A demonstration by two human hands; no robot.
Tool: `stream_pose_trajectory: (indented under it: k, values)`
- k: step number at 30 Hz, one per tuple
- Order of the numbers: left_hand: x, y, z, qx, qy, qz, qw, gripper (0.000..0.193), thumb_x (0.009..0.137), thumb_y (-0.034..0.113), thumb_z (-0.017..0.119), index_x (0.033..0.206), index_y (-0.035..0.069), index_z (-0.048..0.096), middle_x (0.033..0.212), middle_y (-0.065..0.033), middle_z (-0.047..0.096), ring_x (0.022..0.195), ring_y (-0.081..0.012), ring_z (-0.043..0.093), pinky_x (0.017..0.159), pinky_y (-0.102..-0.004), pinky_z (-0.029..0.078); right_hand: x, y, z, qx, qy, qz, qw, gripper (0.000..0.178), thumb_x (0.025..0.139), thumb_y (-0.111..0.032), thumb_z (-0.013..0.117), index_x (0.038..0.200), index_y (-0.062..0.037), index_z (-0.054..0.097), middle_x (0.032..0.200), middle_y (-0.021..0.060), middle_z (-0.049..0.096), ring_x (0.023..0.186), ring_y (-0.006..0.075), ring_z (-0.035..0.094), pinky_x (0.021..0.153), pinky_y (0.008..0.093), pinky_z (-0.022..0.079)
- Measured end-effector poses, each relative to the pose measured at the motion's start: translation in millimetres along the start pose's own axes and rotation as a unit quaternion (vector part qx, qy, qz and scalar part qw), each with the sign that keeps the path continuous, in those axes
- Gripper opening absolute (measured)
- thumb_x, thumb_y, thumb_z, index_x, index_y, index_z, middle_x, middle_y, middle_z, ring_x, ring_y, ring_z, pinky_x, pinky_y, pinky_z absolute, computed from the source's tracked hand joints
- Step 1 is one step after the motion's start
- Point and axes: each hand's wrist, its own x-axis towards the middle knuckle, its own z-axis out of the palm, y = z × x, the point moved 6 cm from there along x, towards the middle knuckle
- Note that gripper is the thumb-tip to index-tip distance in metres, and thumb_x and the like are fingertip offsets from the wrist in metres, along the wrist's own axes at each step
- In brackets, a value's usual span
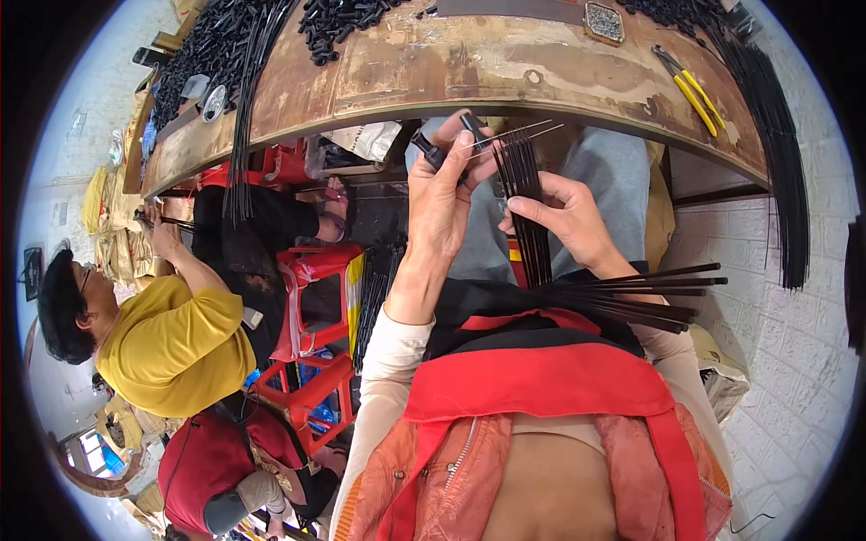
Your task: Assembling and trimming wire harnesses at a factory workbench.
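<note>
Both my hands are raised in front of the bench edge, over my lap. My left hand (435, 203) is closed around a short black plastic piece (428, 151) and a second black piece (472, 124), with thin pale metal wires (539, 132) sticking out to the right past its thumb. My right hand (575, 221) grips a bundle of thin black rods (516, 167), thumb across the front. The rods' upper tips fan out beneath the wires; whether they touch is too fine to tell. More black rods (645, 296) lie across my lap, with thicker ends pointing right.
A worn wooden workbench (505, 77) curves ahead. It carries heaped black plastic pieces (212, 59), a tray of small metal bits (603, 22) and yellow-handled pliers (699, 97). Rod bundles (783, 171) overhang its edge. Left are red stools (317, 298) and a yellow-topped co-worker (176, 338).
</note>
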Motion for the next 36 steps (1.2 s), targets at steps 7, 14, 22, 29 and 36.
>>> stream_pose_trajectory:
  k: [7,14,22,29,36]
  values:
    - [1.4,-0.1,-4.6,0.002,-0.006,0.024,1.000,0.042,0.094,0.009,0.062,0.133,0.002,0.048,0.105,-0.0122,0.066,0.094,-0.0206,0.069,0.081,-0.0304,0.061,-1.6,0.4,0.2,-0.005,0.003,0.009,1.000,0.021,0.090,-0.016,0.069,0.101,0.0010,0.062,0.089,0.0061,0.066,0.080,0.0176,0.069,0.075,0.0289,0.054]
    - [0.5,-0.6,-4.3,-0.002,0.016,-0.007,1.000,0.032,0.092,0.009,0.065,0.121,-0.002,0.057,0.106,-0.0143,0.067,0.093,-0.0206,0.069,0.081,-0.0296,0.061,-1.3,0.4,0.6,-0.004,0.001,0.007,1.000,0.022,0.090,-0.016,0.069,0.102,0.0009,0.062,0.089,0.0061,0.066,0.080,0.0176,0.069,0.075,0.0286,0.054]
    - [-0.2,-5.2,-4.6,-0.005,0.009,-0.016,1.000,0.026,0.091,0.009,0.066,0.114,-0.002,0.061,0.102,-0.0124,0.068,0.089,-0.0186,0.069,0.077,-0.0266,0.059,-0.5,0.2,0.8,-0.011,0.001,0.003,1.000,0.021,0.090,-0.016,0.069,0.102,0.0009,0.062,0.089,0.0058,0.066,0.080,0.0169,0.068,0.074,0.0287,0.054]
    - [-4.6,-3.8,-4.6,-0.014,0.014,-0.015,1.000,0.025,0.092,0.007,0.064,0.114,-0.004,0.062,0.101,-0.0121,0.069,0.090,-0.0180,0.068,0.077,-0.0266,0.059,-1.0,0.5,3.3,-0.031,0.017,-0.014,0.999,0.021,0.091,-0.016,0.068,0.102,0.0008,0.062,0.088,0.0055,0.066,0.079,0.0154,0.067,0.073,0.0277,0.053]
    - [-18.5,0.5,4.7,-0.006,0.007,0.001,1.000,0.031,0.091,0.004,0.064,0.120,-0.006,0.058,0.108,-0.0124,0.067,0.094,-0.0174,0.067,0.083,-0.0270,0.056,-3.7,3.9,2.0,-0.020,0.034,-0.008,0.999,0.021,0.092,-0.017,0.067,0.104,0.0000,0.062,0.087,0.0051,0.066,0.079,0.0142,0.067,0.072,0.0273,0.054]
